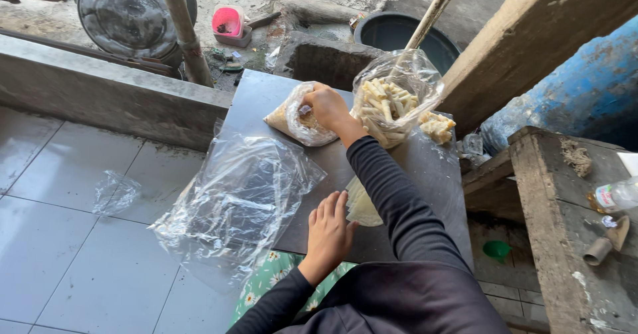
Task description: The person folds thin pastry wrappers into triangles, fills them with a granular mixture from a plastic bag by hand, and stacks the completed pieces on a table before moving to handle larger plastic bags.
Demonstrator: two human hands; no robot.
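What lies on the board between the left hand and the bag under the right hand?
In the head view, bare dark board separates the left hand from the small bag under the right hand; pale wrappers lie just right.

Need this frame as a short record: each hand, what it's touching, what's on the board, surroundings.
surface: dark board, low, over tiled floor
right hand: reaching forward, resting on a small bag of crumbly filling
left hand: flat on the board, fingers spread, beside a stack of pale wrappers
other items: clear bag of pale sticks; loose plastic sheets draped off the board's left edge
background: pink tub, dark basin
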